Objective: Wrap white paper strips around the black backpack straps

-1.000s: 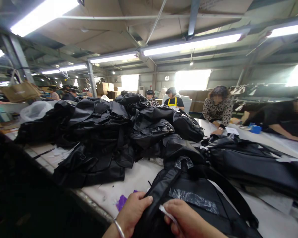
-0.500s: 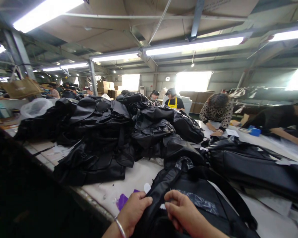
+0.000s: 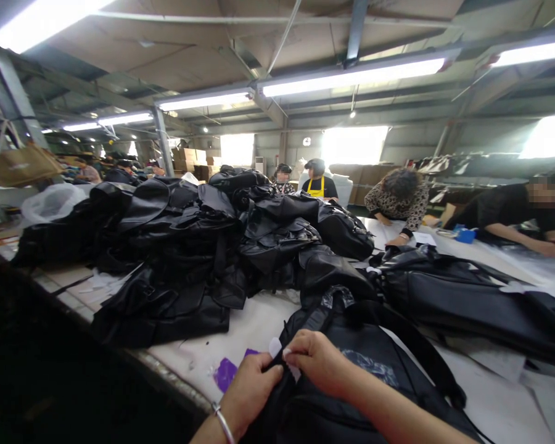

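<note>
A black backpack (image 3: 324,418) lies in front of me, with clear plastic film on its panel and top handle. My left hand (image 3: 255,383) is closed on the backpack's left edge, thumb on top. My right hand (image 3: 317,361) has come close beside it, thumb and forefinger pinched at a small white piece (image 3: 294,371) with a jagged edge; its exact kind is unclear. A rounded white tab (image 3: 274,347) stands out at the bag's edge, just beyond my left fingers. Purple pieces (image 3: 225,374) lie on the table left of my left hand.
A large heap of black bags (image 3: 180,216) covers the far left and middle of the table (image 3: 185,364). Another black bag (image 3: 481,302) lies at right. Several co-workers are across the table, one in a leopard-patterned top (image 3: 398,197). A blue box (image 3: 465,235) stands near them.
My right hand has moved left and slightly up, from above the backpack to beside my left hand, and now pinches at the white piece. My left hand keeps its grip. The view has shifted slightly.
</note>
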`<state>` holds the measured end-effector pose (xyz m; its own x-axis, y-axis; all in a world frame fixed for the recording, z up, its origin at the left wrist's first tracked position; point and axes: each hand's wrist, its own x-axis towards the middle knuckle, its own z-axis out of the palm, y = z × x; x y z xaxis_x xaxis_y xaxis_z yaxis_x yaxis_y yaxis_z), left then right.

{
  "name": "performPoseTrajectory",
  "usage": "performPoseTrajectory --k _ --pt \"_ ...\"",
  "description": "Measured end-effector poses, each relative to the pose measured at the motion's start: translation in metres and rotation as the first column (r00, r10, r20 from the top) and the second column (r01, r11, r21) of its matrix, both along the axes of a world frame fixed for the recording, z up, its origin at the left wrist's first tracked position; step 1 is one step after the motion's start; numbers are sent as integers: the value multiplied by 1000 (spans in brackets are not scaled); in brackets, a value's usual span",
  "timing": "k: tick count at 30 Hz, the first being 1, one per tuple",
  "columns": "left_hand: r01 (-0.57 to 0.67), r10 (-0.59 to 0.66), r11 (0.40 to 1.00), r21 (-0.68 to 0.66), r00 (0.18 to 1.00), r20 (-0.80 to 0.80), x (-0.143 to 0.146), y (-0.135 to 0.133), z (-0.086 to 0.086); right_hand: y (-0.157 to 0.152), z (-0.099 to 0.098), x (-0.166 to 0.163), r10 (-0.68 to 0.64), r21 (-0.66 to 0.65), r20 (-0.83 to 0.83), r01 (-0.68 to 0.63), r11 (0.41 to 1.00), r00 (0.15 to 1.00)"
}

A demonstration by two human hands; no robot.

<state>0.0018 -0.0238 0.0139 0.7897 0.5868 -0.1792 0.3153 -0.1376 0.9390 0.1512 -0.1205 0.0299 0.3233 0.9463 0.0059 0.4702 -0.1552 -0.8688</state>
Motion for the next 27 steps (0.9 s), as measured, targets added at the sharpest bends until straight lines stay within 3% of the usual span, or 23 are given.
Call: performPoseTrajectory --k 3,9,15,20,24,27 --pt "46 -46 999 10 998 35 0 -2 6 10 1 -7 -129 -155 -198 99 983 972" --pt "64 -68 995 76 997 45 1 -5 14 17 5 -9 -192 -233 -356 112 966 915" --pt "61 -65 996 72 997 51 1 -3 7 21 -10 -7 -227 -160 -441 173 972 868" --pt "32 -33 990 136 999 1 2 -4 4 25 -20 -7 -193 -39 -295 190 981 936" --pt "28 -32 986 167 999 21 2 -6 7 23 -15 -8 -160 75 -52 163 984 986" --pt "29 -37 986 164 998 47 -1 -7 8 20 -11 -6 -128 90 8 127 988 992"
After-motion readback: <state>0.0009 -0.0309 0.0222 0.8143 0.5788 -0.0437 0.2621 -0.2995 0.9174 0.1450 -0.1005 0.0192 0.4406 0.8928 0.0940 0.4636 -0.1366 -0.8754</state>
